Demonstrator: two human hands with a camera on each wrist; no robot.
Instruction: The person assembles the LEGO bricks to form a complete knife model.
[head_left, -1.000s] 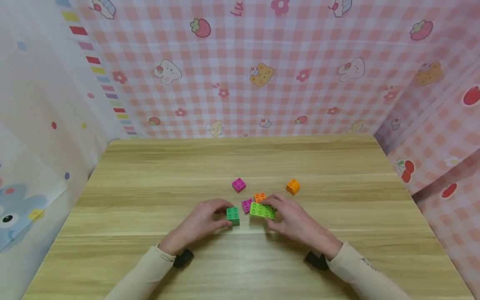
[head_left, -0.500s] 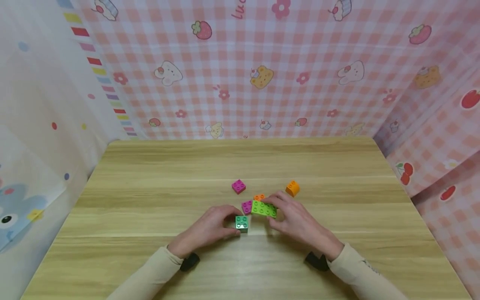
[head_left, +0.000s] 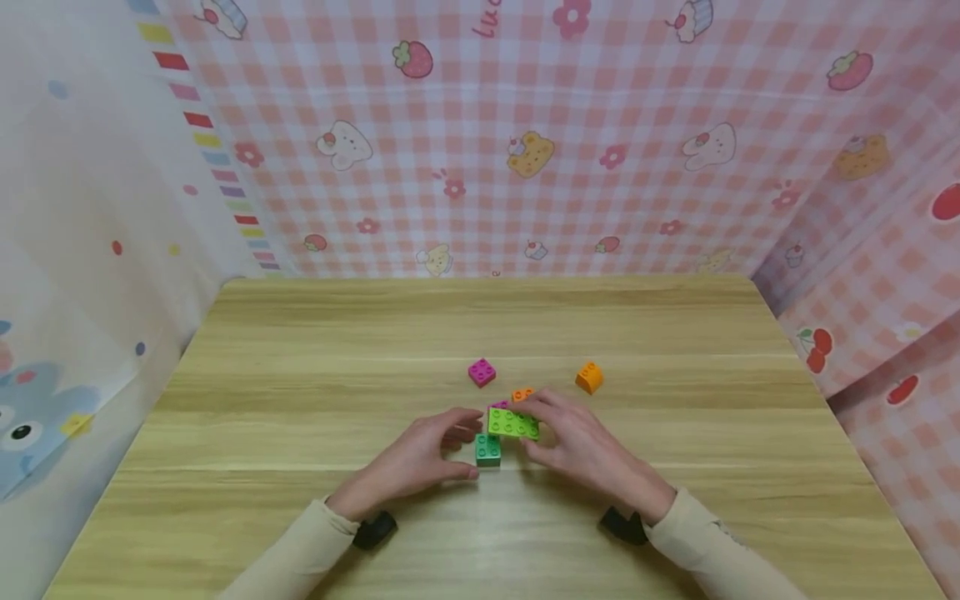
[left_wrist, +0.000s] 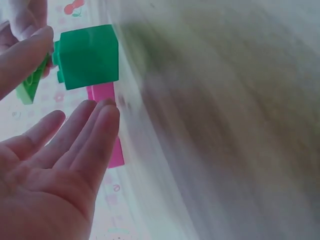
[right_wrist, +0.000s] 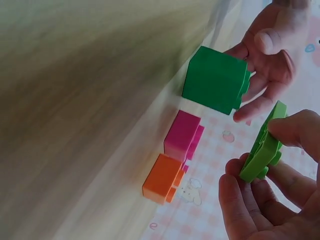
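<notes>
A dark green block (head_left: 487,451) with studs on top stands on the table in front of me. My left hand (head_left: 423,454) is beside it, fingers and thumb spread apart; in the left wrist view a gap shows between the fingers and the green block (left_wrist: 90,57). My right hand (head_left: 577,437) pinches a flat light green brick (head_left: 513,423) between thumb and fingers, held above the table just behind the dark green block. In the right wrist view the light green brick (right_wrist: 262,145) is tilted, studs facing away from the table.
Behind the light green brick sit a partly hidden magenta brick (right_wrist: 182,135) and an orange brick (head_left: 522,395). Farther back lie another magenta brick (head_left: 482,372) and a rounded orange brick (head_left: 589,377). The wooden table (head_left: 337,333) meets a checked cloth (head_left: 390,208) at its back edge.
My left hand has moved the dark green block right and nearer to me, then let go of it. My right hand has shifted slightly left with the light green brick.
</notes>
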